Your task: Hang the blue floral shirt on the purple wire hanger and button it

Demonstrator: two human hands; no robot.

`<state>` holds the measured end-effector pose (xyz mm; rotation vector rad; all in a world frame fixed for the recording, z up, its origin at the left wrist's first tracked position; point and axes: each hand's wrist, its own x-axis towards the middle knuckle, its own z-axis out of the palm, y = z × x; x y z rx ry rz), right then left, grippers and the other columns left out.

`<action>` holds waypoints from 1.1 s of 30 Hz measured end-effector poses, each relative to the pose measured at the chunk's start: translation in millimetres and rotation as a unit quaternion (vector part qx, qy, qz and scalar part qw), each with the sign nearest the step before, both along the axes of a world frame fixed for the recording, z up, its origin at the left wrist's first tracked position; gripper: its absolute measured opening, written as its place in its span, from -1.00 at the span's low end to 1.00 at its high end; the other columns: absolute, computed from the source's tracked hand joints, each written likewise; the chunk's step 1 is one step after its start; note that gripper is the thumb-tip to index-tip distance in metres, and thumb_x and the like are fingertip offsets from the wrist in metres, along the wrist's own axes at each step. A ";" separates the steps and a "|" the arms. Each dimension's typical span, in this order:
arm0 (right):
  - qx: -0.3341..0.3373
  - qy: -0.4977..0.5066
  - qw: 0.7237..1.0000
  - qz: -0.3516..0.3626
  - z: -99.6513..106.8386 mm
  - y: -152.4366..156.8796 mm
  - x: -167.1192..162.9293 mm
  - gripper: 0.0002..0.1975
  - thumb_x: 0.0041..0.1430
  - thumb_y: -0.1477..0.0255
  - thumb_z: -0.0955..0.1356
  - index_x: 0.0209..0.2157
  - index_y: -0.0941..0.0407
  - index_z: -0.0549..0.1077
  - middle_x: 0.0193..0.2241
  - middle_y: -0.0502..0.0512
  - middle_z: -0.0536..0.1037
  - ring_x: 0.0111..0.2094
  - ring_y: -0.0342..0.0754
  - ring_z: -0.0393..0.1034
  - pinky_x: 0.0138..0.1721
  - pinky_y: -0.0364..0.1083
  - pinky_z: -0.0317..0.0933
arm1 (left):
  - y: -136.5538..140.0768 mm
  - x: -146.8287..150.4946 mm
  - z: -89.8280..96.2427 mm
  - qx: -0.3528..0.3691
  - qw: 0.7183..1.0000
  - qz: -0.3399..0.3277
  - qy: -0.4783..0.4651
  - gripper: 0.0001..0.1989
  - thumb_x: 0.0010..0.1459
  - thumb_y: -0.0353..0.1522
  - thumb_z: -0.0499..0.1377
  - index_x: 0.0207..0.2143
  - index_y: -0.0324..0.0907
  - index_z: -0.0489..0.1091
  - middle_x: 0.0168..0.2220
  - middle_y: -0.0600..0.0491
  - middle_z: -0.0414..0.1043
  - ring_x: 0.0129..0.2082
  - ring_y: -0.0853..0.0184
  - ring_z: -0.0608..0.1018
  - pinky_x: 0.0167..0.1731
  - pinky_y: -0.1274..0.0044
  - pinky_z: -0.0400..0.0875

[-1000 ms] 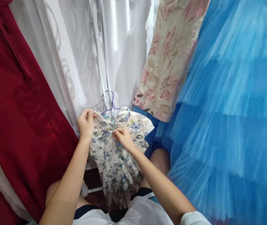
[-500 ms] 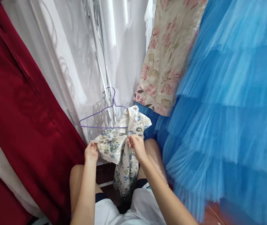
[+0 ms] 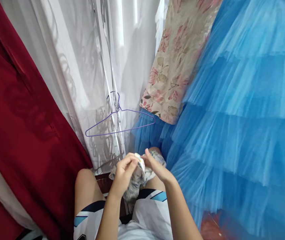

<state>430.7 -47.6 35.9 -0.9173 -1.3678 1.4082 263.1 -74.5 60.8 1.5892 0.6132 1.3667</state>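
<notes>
Floral garment (image 3: 132, 188) has left the purple hanger (image 3: 119, 108).

On my remote feed, I log the garment (image 3: 132, 189) between my left hand (image 3: 124, 174) and right hand (image 3: 156, 167), low by the legs (image 3: 88, 190). Beyond it: hanger (image 3: 119, 108), before the curtain (image 3: 134, 66). Left: drape (image 3: 27, 116). Right: tulle skirt (image 3: 240, 110), hanging cloth (image 3: 172, 73) along its left edge.

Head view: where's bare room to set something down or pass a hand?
Set down: small patch of red floor, between the right forearm and blue tulle skirt. Pass a hand: open frame of the purple hanger, either side of the white ribbons; depth behind unclear. Crowded: over and between the thighs, where left hand, right hand and bunched floral dress meet.
</notes>
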 end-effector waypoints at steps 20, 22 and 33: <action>-0.092 0.157 0.951 0.251 14.9 -27.3 -14.5 -0.37 -0.01 0.48 0.47 0.15 0.13 0.36 -0.30 0.11 0.56 -0.39 -0.13 0.46 -0.36 -0.21 0.28 | 9.1 -75.9 -60.6 -0.153 0.933 -0.197 0.258 -0.43 0.06 0.11 0.16 -0.33 -0.24 0.52 -0.42 -0.01 0.43 -0.34 0.24 0.46 -0.25 0.44 0.35; -0.070 0.099 0.950 0.289 23.7 -22.6 -3.5 -0.31 -0.04 0.47 0.50 0.16 0.13 0.32 -0.28 0.11 0.55 -0.37 -0.13 0.45 -0.32 -0.19 0.30 | 16.7 -79.9 -67.3 -0.115 0.923 -0.131 0.343 -0.43 0.00 0.12 0.20 -0.50 -0.26 0.46 -0.55 0.07 0.32 -0.44 0.31 0.39 -0.29 0.48 0.29; 0.086 -0.207 0.947 0.231 81.7 22.2 19.4 -0.55 -0.10 0.56 0.44 -0.08 0.18 0.48 -0.35 0.03 0.53 -0.43 -0.13 0.37 -0.44 -0.21 0.26 | 34.0 -184.8 -58.3 0.032 0.853 0.155 0.497 -0.88 -0.15 -0.24 0.33 -0.57 -0.05 0.49 -0.47 -0.03 0.49 -0.27 0.04 0.48 0.07 0.22 0.11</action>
